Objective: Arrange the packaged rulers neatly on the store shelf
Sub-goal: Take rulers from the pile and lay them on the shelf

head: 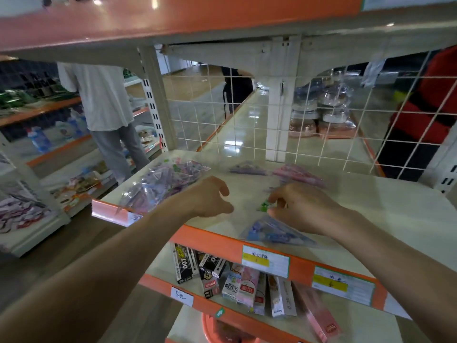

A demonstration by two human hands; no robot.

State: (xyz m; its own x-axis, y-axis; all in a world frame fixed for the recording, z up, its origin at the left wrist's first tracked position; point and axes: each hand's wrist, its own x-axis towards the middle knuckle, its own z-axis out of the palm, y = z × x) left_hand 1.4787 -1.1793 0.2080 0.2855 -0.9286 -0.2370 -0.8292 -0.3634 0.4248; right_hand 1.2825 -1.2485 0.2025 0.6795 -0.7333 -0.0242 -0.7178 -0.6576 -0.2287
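Note:
On the cream shelf (371,214) lie clear packets of rulers. A loose purple heap (163,181) sits at the left end, a small purple packet (247,169) at the back, and a pink stack (299,175) beside it. A blue triangular packet (274,233) lies at the shelf's front edge. My right hand (304,209) is over it, thumb and fingers pinching its green-printed end (263,206). My left hand (210,198) hovers just left of that, fingers loosely curled, holding nothing.
A white wire grid (321,120) closes the back of the shelf. An orange-edged shelf (173,16) hangs low overhead. Boxed goods (237,280) stand on the shelf below. A person in a white shirt (103,102) stands in the aisle to the left.

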